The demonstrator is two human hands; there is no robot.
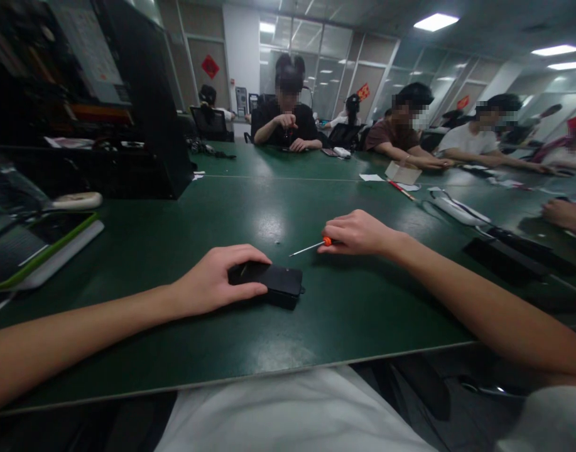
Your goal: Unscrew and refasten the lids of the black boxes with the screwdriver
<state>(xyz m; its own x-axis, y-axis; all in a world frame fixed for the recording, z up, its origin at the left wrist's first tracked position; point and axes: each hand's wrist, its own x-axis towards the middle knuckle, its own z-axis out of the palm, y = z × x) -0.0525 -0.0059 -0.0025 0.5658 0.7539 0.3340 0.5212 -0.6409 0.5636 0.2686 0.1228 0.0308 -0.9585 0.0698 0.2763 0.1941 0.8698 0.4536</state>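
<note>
My left hand [219, 278] lies over a small black box-shaped device [278, 284] on the dark green table [184, 339], its fingers wrapped round the device's left end. My right hand [358, 233] rests on the table a little farther back and to the right, fingers closed on the orange handle of a small screwdriver [311, 247]. The thin metal shaft points left, toward the device, with its tip near the tabletop.
A green-edged notebook or tablet [38, 251] and black equipment [141, 125] stand at the left. Several people sit along the far and right sides. A white power strip [460, 212], papers [403, 172], a red pen [401, 189] and a black flat case [504, 257] lie at the right.
</note>
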